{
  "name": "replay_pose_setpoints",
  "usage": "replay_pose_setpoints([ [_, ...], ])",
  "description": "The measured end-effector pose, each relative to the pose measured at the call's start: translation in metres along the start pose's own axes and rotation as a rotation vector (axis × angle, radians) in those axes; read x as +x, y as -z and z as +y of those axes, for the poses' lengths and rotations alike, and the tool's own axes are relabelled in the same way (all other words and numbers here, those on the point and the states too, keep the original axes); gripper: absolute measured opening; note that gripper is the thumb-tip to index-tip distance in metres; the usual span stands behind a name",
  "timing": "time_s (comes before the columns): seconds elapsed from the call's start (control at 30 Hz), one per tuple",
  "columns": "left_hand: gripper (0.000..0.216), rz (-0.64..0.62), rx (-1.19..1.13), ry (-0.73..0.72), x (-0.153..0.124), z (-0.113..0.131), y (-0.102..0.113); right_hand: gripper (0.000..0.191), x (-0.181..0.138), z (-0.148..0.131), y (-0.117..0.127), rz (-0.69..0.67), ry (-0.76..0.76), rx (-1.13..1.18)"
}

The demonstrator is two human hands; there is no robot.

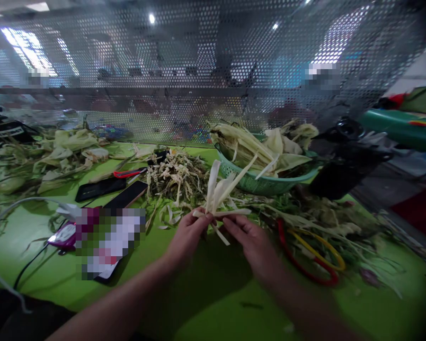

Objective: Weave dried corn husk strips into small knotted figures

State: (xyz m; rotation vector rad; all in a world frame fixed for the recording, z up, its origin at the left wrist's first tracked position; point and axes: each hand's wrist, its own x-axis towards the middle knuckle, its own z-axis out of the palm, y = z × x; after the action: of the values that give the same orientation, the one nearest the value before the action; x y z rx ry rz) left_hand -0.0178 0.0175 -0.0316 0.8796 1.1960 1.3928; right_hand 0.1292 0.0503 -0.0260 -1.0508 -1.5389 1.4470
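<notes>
Pale corn husk strips (217, 189) fan upward from between my two hands, above the front middle of the green table (199, 293). My left hand (190, 229) pinches the base of the strips between thumb and fingers. From the other side, my right hand (246, 234) closes its fingertips on a strip at the same crossing point. One narrow strip end hangs down between the hands, and another sticks out to the right. To the right of my right hand lie scissors with red and yellow handles (315, 255), partly among husk scraps.
A green basket (266, 184) of dried husks stands behind my hands. A heap of husk pieces (179, 175) lies left of it, with more husks (67, 151) at far left. Phones (98, 188), red-handled scissors (128, 173) and cables lie left. A perforated metal screen (184, 61) rises behind.
</notes>
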Motion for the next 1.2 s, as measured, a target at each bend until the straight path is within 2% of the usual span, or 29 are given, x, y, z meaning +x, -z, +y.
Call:
replay_pose_setpoints([
  [0.13, 0.027, -0.050, 0.062, 0.023, 0.000, -0.001, 0.001, 0.023, 0.003, 0.004, 0.005, 0.116, 0.096, 0.008],
  [0.23, 0.028, -0.059, 0.098, 0.060, 0.000, -0.002, 0.001, 0.014, 0.000, 0.000, 0.008, 0.109, 0.220, -0.110],
  [0.33, 0.027, -0.105, 0.123, 0.043, 0.000, -0.003, 0.001, 0.008, -0.005, -0.005, 0.011, 0.079, 0.422, -0.332],
  [0.5, 0.028, -0.167, 0.199, -0.040, 0.001, -0.004, -0.001, 0.018, -0.009, -0.010, 0.015, 0.037, 0.821, -0.684],
  [0.6, 0.029, -0.209, 0.250, -0.080, 0.001, -0.005, -0.001, 0.022, -0.009, -0.011, 0.016, -0.031, 0.954, -0.827],
  [0.67, 0.028, -0.213, 0.302, -0.101, 0.000, -0.007, 0.000, 0.019, -0.010, -0.011, 0.016, -0.019, 0.924, -0.849],
  [0.8, 0.024, -0.202, 0.439, -0.159, -0.001, -0.010, 0.001, 0.011, -0.010, -0.010, 0.014, 0.082, 0.658, -0.745],
  [1.0, 0.023, -0.234, 0.597, -0.288, -0.006, -0.007, -0.001, 0.011, -0.001, -0.004, 0.012, 0.107, 0.279, -0.379],
  [1.2, 0.021, -0.261, 0.615, -0.267, -0.008, -0.005, -0.002, 0.023, 0.005, 0.002, 0.012, 0.048, 0.069, 0.004],
])
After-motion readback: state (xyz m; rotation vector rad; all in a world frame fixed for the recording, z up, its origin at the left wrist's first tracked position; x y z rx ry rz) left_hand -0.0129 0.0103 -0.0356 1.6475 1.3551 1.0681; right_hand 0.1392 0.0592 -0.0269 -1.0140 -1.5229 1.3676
